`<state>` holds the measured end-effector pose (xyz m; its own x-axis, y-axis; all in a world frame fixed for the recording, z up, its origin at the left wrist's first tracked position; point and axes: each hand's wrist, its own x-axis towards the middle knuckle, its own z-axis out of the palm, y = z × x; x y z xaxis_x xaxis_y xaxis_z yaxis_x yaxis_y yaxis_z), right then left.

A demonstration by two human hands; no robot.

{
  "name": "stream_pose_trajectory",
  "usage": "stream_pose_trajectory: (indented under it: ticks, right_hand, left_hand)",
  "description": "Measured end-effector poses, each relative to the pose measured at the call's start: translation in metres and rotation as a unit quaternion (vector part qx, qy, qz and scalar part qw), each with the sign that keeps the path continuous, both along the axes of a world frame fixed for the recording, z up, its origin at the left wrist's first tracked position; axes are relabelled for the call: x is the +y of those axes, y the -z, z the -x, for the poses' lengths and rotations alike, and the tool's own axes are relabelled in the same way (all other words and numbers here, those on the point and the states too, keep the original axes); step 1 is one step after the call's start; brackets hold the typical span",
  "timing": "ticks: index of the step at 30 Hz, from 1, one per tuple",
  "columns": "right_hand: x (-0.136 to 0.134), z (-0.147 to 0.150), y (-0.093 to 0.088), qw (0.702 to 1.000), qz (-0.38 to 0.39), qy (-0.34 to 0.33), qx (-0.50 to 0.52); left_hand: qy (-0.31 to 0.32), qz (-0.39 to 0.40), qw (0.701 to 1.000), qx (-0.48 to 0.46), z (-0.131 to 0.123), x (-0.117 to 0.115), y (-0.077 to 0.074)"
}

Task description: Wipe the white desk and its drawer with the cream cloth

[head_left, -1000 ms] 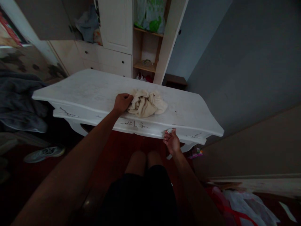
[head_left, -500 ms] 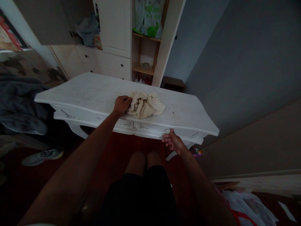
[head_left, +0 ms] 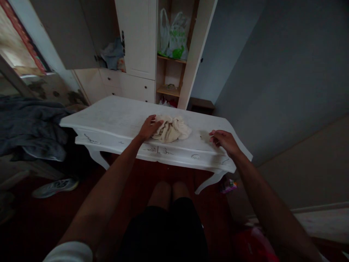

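Observation:
A crumpled cream cloth point(head_left: 171, 131) lies bunched near the middle of the white table point(head_left: 114, 112). At its left edge is my left hand point(head_left: 150, 128), with thumb and fingers apart and the thumb reaching the cloth's side. Over the right part of the tabletop hovers my right hand point(head_left: 225, 142), empty, its fingers loosely bent and spread. A small dark spot on the tabletop lies just left of those fingers. The table's front has drawers with carved ornaments and a round handle point(head_left: 195, 156).
Behind the table stands a white wardrobe point(head_left: 139, 43) with an open door and shelves holding plastic bags point(head_left: 177, 36). Dark grey fabric point(head_left: 29, 123) is heaped at the left, above a shoe point(head_left: 56, 187) on the red floor. A grey wall borders the right side.
My right hand has left the drawer handle and risen to above the tabletop's right side. My left hand's fingers have opened out beside the cloth. The view has tilted up slightly.

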<state>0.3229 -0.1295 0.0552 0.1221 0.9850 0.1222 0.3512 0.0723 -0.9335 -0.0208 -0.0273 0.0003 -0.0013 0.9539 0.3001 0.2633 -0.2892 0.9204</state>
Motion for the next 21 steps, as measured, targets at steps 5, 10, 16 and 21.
stream_pose_trajectory:
  ticks: [5, 10, 16, 21]
  right_hand:
    - [0.046, 0.043, -0.001, 0.995, -0.035, -0.033, -0.085]
    - [0.079, 0.127, 0.002, 0.962, 0.012, -0.094, -0.257]
    - [0.083, 0.185, 0.008, 0.922, 0.05, -0.104, -0.37]
    - [0.065, 0.19, 0.018, 0.933, -0.048, -0.075, -0.349]
  left_hand:
    - [0.166, 0.018, 0.984, 0.06, 0.002, -0.007, -0.005]
    - [0.206, 0.037, 0.973, -0.097, 0.002, -0.001, -0.003]
    - [0.196, 0.11, 0.95, -0.218, 0.009, 0.002, -0.002]
    - [0.131, 0.131, 0.932, -0.312, 0.018, 0.002, -0.006]
